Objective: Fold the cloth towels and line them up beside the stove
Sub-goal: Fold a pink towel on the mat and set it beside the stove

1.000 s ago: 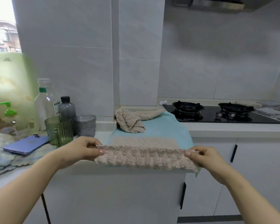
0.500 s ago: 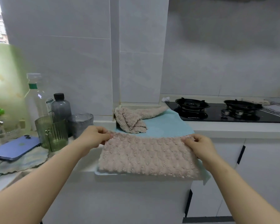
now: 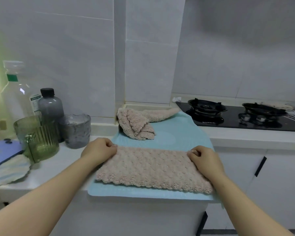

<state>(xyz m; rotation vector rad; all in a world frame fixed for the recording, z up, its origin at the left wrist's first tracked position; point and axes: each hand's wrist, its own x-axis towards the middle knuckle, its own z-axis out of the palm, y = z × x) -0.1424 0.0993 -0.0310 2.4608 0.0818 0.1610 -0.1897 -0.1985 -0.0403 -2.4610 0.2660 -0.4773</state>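
Beige plush towel (image 3: 152, 167) lies flat on a pale blue mat (image 3: 177, 133) at the front edge of the desk (image 3: 61, 164), its long axis running left to right across the person. The left hand (image 3: 99, 150) pinches the far left corner with curled fingers (image 3: 111, 145); the right hand (image 3: 204, 160) pinches the far right corner the same way. Each short end thus lies at one hand, so the likely next fold carries one end sideways over the other. A second towel (image 3: 136, 123) lies crumpled behind on the same mat, touched by neither hand. The stove (image 3: 237, 116) stands to the right, nearer the right hand.
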